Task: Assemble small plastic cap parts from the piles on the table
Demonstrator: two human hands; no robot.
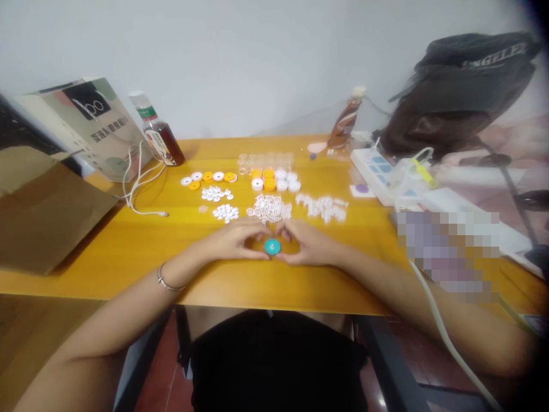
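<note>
At centre frame, on the yellow surface (128, 252), my left hand (234, 240) and right hand (306, 243) meet around a small teal disc (272, 246). Fingertips of both hands pinch its edge from either side; the disc sits low, at or just above the surface, though I cannot tell whether it rests there.

Just above my hands lie heaps of small white parts (269, 208), with more (323, 207) to the right. Beyond them stand orange and white caps (274, 179), and a row of flat rings (209, 177) toward upper left. A white cable (139, 189) trails at left; a bottle (159, 130) stands behind it.

Risk noted: the disc is small and held only at its rim, so uneven pressure could flip it from my fingers. My knuckles sit near the white heaps; a forward nudge would likely scatter them.
</note>
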